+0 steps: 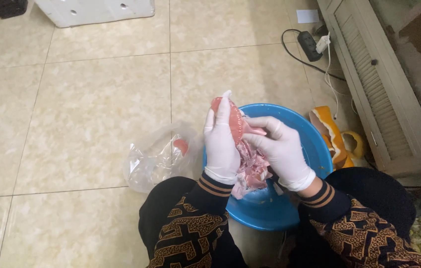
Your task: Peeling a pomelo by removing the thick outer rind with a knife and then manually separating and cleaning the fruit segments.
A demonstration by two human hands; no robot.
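Raw meat worked over a basin, centre frame.
Both gloved hands grasp the meat (pixel 242 149): left hand (pixel 222 141) props it upright, right hand (pixel 282 151) pinches a flap, so scraps drop into the blue basin (pixel 314 149); bag (pixel 158 156) left, peel (pixel 332 136) right.

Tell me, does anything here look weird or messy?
Yes. A power strip with its cables lies on the tiled floor, near the blue basin where gloved hands, left hand and right hand, hold raw meat. A crumpled plastic bag lies on the floor too.
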